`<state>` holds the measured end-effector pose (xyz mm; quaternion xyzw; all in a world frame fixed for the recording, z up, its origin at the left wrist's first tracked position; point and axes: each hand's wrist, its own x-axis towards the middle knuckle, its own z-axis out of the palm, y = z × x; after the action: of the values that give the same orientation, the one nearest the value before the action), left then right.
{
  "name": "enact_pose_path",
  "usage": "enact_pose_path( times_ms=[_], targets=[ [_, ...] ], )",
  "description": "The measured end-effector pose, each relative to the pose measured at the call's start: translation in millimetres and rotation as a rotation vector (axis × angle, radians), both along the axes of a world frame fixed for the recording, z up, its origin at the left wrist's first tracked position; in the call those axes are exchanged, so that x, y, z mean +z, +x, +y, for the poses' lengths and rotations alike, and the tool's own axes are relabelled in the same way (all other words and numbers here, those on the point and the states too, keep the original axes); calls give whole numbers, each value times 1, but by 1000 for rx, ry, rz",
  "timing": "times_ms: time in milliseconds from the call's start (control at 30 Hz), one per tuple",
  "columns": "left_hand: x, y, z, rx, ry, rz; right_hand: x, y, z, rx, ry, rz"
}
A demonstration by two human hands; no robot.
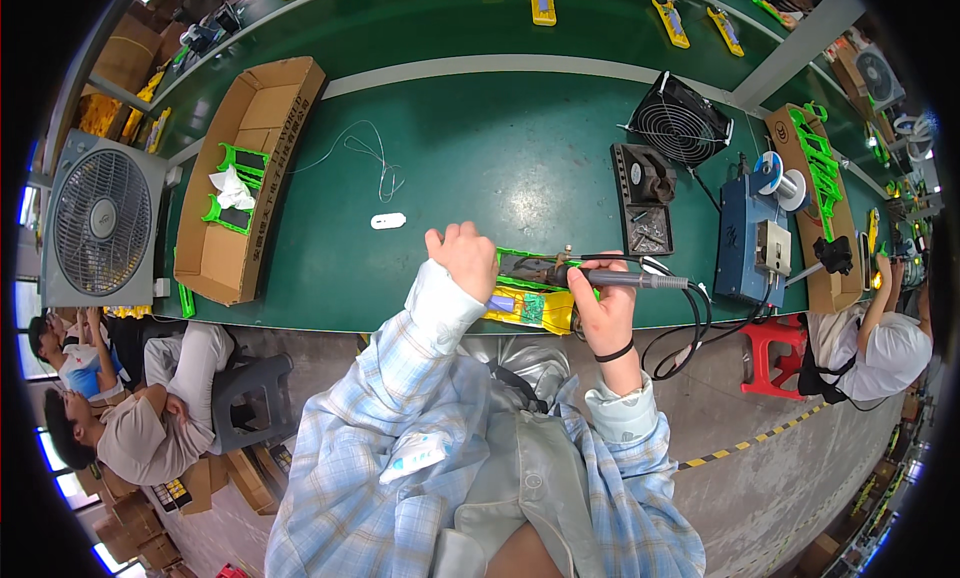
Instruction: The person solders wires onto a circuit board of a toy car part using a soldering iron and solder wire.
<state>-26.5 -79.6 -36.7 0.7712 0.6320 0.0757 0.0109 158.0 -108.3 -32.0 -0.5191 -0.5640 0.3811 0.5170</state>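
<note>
My right hand (605, 318) grips a soldering iron (630, 278) with a dark handle, its front end pointing left over a green-edged casing half (525, 266) with a dark middle. My left hand (465, 263) is closed at the left end of that casing, its fingertips partly hidden. Just below it, at the table's front edge, lies a yellow casing half (550, 316) with a green circuit board (530, 307) inside. The iron's tip cannot be clearly made out against the dark part.
Left of my hands stand a long cardboard box (215, 263) with green frames and a grey fan (102, 218). A white oval piece (388, 221) and thin wire (385, 168) lie mid-table. On the right are a parts tray (645, 203), small fan (680, 123) and blue soldering station (745, 238).
</note>
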Motion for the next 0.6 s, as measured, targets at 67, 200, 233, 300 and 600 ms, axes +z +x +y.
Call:
enact_pose_path(
  times_ms=[67,200,233,300,600],
  targets=[
    [3,1,-3,-19,57,4,-4,2,0,-18,-12,70],
    [6,-1,-7,-61,89,20,-3,3,-1,-20,-25,65],
    [9,0,-7,-61,90,20,-2,3,-1,-19,-32,72],
    [14,1,-7,-55,139,32,-2,2,-1,-22,-30,65],
    [22,1,-3,-132,-140,56,2,1,-2,-17,-23,44]
  ],
)
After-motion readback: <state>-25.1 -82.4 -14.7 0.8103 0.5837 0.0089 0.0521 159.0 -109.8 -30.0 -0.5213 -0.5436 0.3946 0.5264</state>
